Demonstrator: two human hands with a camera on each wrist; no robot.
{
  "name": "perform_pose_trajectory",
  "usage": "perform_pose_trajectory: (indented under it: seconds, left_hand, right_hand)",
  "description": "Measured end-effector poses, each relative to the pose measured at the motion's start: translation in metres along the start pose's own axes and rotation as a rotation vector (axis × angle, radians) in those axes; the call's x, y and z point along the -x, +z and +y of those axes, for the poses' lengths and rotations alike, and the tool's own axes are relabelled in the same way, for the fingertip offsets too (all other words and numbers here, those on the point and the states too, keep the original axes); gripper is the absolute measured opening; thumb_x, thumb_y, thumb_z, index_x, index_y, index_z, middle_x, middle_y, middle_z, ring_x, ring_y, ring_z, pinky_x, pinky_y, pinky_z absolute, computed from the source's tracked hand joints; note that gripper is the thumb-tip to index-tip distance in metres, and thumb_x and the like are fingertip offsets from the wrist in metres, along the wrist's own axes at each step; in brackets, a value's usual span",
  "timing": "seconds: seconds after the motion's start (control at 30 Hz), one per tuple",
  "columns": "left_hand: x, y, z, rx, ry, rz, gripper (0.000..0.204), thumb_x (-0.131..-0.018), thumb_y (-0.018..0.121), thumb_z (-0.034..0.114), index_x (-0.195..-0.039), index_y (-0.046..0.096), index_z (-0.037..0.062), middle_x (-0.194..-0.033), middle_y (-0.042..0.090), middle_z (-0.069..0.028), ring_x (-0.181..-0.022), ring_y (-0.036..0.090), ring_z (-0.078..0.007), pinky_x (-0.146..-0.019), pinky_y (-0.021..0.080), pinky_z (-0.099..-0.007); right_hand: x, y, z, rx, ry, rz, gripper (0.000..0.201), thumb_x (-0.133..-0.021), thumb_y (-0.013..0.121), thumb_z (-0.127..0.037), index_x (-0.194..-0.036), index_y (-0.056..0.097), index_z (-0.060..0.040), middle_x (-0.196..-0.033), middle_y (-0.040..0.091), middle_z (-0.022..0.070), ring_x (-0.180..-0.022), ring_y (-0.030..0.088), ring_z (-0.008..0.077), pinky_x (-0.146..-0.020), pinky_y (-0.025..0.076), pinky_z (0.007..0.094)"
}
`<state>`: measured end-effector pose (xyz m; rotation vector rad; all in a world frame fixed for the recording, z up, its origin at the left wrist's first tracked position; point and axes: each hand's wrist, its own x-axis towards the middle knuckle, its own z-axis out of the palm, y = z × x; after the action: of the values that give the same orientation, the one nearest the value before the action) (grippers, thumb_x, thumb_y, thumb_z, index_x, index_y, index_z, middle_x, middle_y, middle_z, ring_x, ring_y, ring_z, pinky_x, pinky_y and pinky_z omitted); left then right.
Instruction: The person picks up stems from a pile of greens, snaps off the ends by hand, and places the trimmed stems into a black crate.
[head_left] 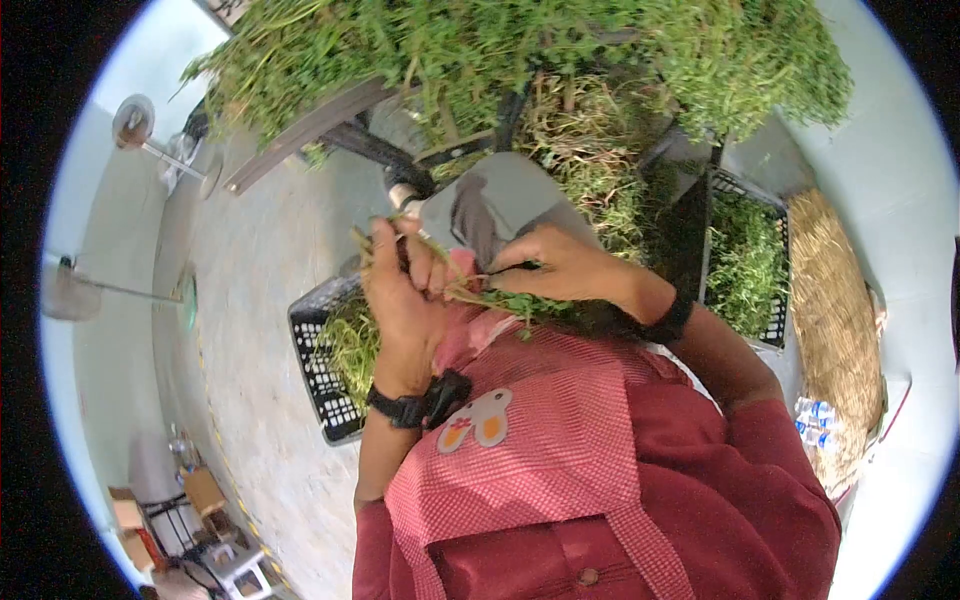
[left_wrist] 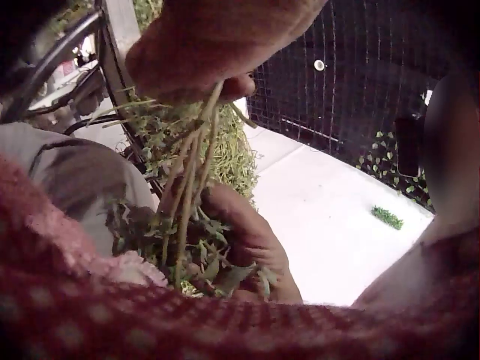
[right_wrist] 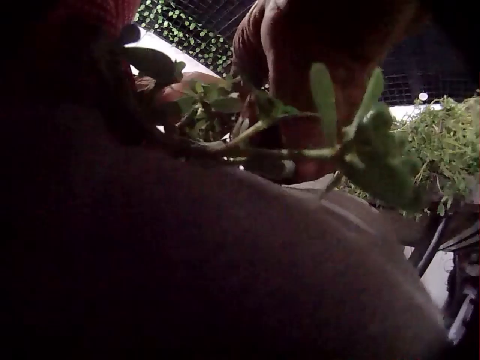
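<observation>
My left hand [head_left: 400, 290] grips several pale green stems [head_left: 462, 292] over my lap, fingers curled round them. Close on its right, my right hand [head_left: 560, 265] pinches the same bunch, whose leaves [head_left: 525, 305] hang below its fingers. In the left wrist view the stems [left_wrist: 191, 172] run down from the left hand [left_wrist: 217, 49] at the top to the right hand [left_wrist: 247, 240] lower down. The right wrist view has leafy sprigs [right_wrist: 322, 146] across the front, with the left hand [right_wrist: 315, 67] behind; most of the lower frame there is dark.
A heap of green plants [head_left: 520, 40] lies on a raised table ahead, with more stalks [head_left: 590, 150] beneath. Black crates of greens stand at the left [head_left: 325, 400] and right [head_left: 745, 255]. A rolled straw mat [head_left: 830, 320] lies far right, near bottles [head_left: 815, 422].
</observation>
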<state>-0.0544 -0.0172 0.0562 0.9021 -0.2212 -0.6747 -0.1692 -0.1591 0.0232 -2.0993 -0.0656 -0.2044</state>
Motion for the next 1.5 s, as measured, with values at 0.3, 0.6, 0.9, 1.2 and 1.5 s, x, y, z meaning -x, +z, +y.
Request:
perform_pose_trajectory:
  seconds: [0.3,0.6,0.9,1.2,1.5]
  left_hand:
    - [0.019,0.027,-0.007,-0.322,0.081,-0.115,0.032,-0.095,0.046,0.031,-0.075,0.050,0.0072,-0.046,0.028,0.0049,-0.037,0.023,-0.0048,-0.036,0.022,-0.0216]
    - [0.015,0.001,0.029,-0.050,0.037,0.002,0.024,-0.095,0.044,0.033,-0.082,0.053,0.0160,-0.062,0.050,0.0056,-0.047,0.041,-0.0060,-0.042,0.038,-0.0184]
    - [0.002,-0.027,0.035,0.149,-0.022,-0.189,0.028,-0.095,0.040,0.028,-0.074,0.051,0.0134,-0.047,0.033,0.0050,-0.035,0.023,-0.0038,-0.033,0.025,-0.0198]
    - [0.008,-0.005,0.036,0.238,-0.067,-0.014,0.025,-0.096,0.037,0.021,-0.079,0.052,0.0094,-0.045,0.027,0.0068,-0.037,0.022,-0.0043,-0.033,0.018,-0.0223]
    - [0.001,-0.005,0.037,0.460,-0.149,-0.150,0.033,-0.097,0.034,0.025,-0.073,0.051,0.0101,-0.043,0.026,0.0053,-0.037,0.025,-0.0067,-0.034,0.017,-0.0231]
  right_hand:
    - [0.003,0.009,-0.026,0.511,0.257,0.339,0.019,-0.081,0.051,-0.015,-0.089,0.053,0.0025,-0.067,0.059,0.0222,-0.063,0.060,0.0387,-0.054,0.047,0.0478]
    - [0.172,-0.163,0.156,0.839,1.013,1.083,0.033,-0.084,0.051,-0.033,-0.090,0.061,-0.0025,-0.082,0.064,0.0177,-0.075,0.063,0.0338,-0.066,0.050,0.0437]
    - [0.353,-0.178,0.174,-0.287,0.988,1.690,0.023,-0.085,0.060,-0.023,-0.081,0.060,-0.0007,-0.055,0.052,0.0049,-0.040,0.051,0.0148,-0.035,0.045,0.0282]
    - [0.373,-0.182,0.170,-0.261,1.380,1.214,0.074,-0.079,0.065,-0.031,-0.138,0.027,-0.0081,-0.134,0.038,0.0182,-0.105,0.051,0.0421,-0.075,0.050,0.0524]
    - [0.386,-0.212,0.294,-0.796,0.576,0.824,0.037,-0.085,0.054,-0.032,-0.115,0.055,-0.0093,-0.104,0.061,0.0109,-0.077,0.060,0.0223,-0.052,0.044,0.0355]
